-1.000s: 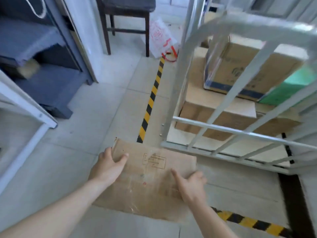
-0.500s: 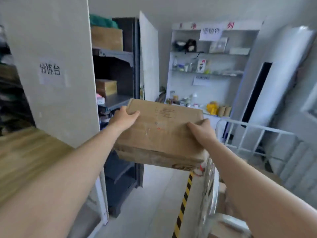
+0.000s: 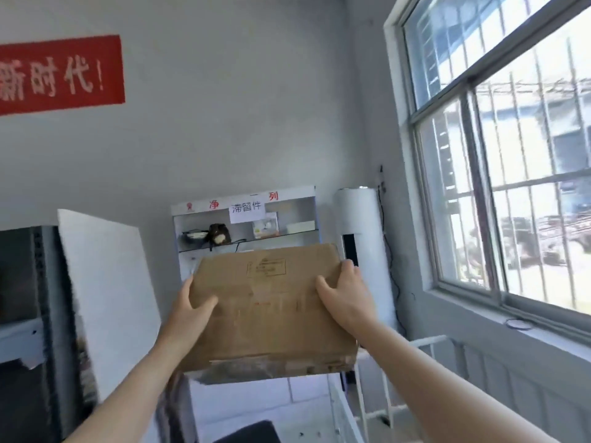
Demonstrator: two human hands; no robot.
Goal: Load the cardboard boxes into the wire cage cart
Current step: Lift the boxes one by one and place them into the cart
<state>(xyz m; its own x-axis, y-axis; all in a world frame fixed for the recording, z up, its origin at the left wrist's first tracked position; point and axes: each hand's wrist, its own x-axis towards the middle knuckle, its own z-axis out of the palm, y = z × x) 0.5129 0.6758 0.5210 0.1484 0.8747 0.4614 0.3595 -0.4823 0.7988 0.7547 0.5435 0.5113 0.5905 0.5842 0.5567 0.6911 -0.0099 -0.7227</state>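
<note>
A flat brown cardboard box (image 3: 268,311) with a printed stamp on top is held up at chest height in front of me. My left hand (image 3: 192,310) grips its left edge, thumb on top. My right hand (image 3: 347,297) grips the right far corner the same way. Only white bars of the wire cage cart (image 3: 367,407) show, low and to the right beneath the box. The boxes inside the cart are out of view.
A white shelf unit (image 3: 246,225) and a tall white air conditioner (image 3: 361,238) stand against the far wall. A barred window (image 3: 511,161) fills the right side. A white panel (image 3: 105,298) and dark shelving (image 3: 25,330) are at left; a dark seat (image 3: 249,433) is below.
I have lifted the box off the floor beside the cart to chest height, both hands still on it. My view has swung up from the floor to the wall and window.
</note>
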